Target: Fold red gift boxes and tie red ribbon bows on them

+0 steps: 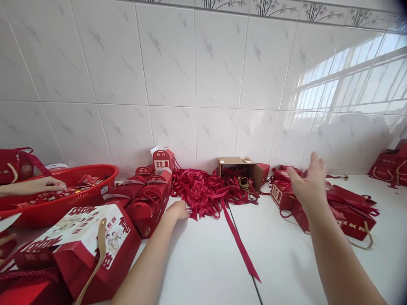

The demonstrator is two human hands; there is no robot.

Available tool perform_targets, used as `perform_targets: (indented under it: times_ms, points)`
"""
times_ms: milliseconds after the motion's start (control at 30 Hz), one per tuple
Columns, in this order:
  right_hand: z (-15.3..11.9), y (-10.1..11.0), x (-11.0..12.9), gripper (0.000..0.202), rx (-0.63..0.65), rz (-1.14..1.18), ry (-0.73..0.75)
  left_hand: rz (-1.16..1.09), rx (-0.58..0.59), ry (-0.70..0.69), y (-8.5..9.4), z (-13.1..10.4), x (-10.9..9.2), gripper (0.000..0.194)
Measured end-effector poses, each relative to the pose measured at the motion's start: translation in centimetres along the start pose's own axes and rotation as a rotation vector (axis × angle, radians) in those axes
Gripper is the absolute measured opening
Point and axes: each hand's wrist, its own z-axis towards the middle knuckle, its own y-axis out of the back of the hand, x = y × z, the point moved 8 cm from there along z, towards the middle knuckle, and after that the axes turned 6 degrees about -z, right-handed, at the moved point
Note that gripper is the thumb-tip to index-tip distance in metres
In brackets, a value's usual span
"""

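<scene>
At the left edge of a heap of red ribbons [202, 190], my left hand [178, 210] has its fingers closed around a ribbon's edge, low over the table. The fingertips are partly hidden. My right hand [309, 182] is raised over several small red gift boxes [282, 195] on the right. Its fingers are stretched out, the thumb stands apart, and nothing is in it. One loose ribbon [240, 245] trails from the heap toward the table's front. Stacked red candy boxes [149, 203] stand just left of my left hand.
Behind the ribbons lies an open cardboard box [256, 169] on its side. At left are a large red gift box [95, 250] with a rope handle and a red basket [79, 207] of sweets, where another person's hand [49, 185] reaches in. A tiled wall [216, 84] closes the back.
</scene>
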Motion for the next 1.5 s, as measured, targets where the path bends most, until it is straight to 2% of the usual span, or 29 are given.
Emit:
perform_targets:
  times_ms: [67,100,133,167,233,267,300,400,467,533,600,667,700,800,967,1067,1167,1267,1300,1367,1433,1500]
  points:
    - [-1.0,-1.1,1.8,0.066,0.042,0.003,0.0,0.009,0.024,0.088,-0.6,0.2,0.8,0.024]
    - [-1.8,-2.3,2.6,0.056,0.14,0.06,-0.008,0.004,0.023,0.108,-0.4,0.5,0.6,0.023]
    - [-2.8,-4.0,3.4,0.048,0.292,0.131,-0.021,-0.008,0.015,0.114,-0.1,0.8,0.0,0.021]
    - [-4.1,-6.0,4.1,0.044,0.48,0.194,-0.048,-0.025,0.005,0.104,0.3,1.1,-1.0,0.019]
    - [-7.7,-9.5,5.1,0.051,0.85,0.263,-0.119,-0.074,-0.018,0.037,1.4,1.3,-4.1,0.013]
    - [-9.4,-10.7,5.6,0.054,0.974,0.284,-0.139,-0.104,-0.018,-0.014,1.9,1.0,-6.0,0.013]
    - [-10.6,-11.5,6.1,0.054,1.036,0.319,-0.148,-0.133,-0.009,-0.062,2.2,0.5,-7.9,0.015]
    - [-12.6,-12.3,7.8,0.049,1.055,0.532,-0.165,-0.191,0.049,-0.169,2.7,-2.3,-12.7,0.029]
    - [-13.2,-12.2,8.7,0.044,1.08,0.744,-0.248,-0.173,0.08,-0.199,2.9,-4.4,-14.8,0.037]
    - [-13.6,-11.9,9.1,0.032,1.108,0.978,-0.443,-0.11,0.097,-0.212,3.0,-6.0,-15.9,0.038]
    - [-13.6,-11.5,9.0,0.02,1.089,1.184,-0.691,-0.041,0.131,-0.198,3.0,-6.8,-16.1,0.038]
    - [-13.0,-10.8,8.7,0.011,1.014,1.315,-0.864,0.014,0.164,-0.158,3.1,-7.1,-15.8,0.039]
    - [-12.5,-10.5,8.6,0.008,0.965,1.358,-0.899,0.035,0.17,-0.137,3.2,-7.1,-15.6,0.04]
    - [-10.7,-9.4,8.0,0.009,0.822,1.422,-0.881,0.104,0.171,-0.101,3.8,-7.6,-15.4,0.041]
    - [-7.7,-7.7,6.2,0.007,0.646,1.395,-0.828,0.17,0.31,-0.114,3.7,-10.5,-15.7,0.038]
    - [-5.3,-5.7,4.7,0.013,0.496,1.398,-0.78,0.184,0.264,-0.097,5.4,-11.8,-14.7,0.037]
    - [-3.1,-2.9,2.8,0.021,0.253,1.438,-0.75,0.223,0.122,0.048,8.3,-10.9,-11.5,0.034]
    - [-2.1,-0.4,1.6,0.023,0.078,1.499,-0.741,0.282,-0.152,0.263,12.0,-8.3,-6.9,0.025]
    - [-1.9,0.1,1.6,0.022,0.073,1.516,-0.713,0.312,-0.242,0.331,13.0,-7.5,-5.4,0.029]
    - [-1.7,0.9,2.3,0.018,0.124,1.525,-0.624,0.344,-0.334,0.453,13.7,-5.9,-2.6,0.046]
    - [-1.9,1.3,3.0,0.017,0.174,1.517,-0.554,0.351,-0.364,0.54,13.5,-4.9,-0.1,0.053]
    - [-2.2,1.3,3.5,0.017,0.201,1.515,-0.529,0.325,-0.335,0.512,12.7,-4.1,1.3,0.046]
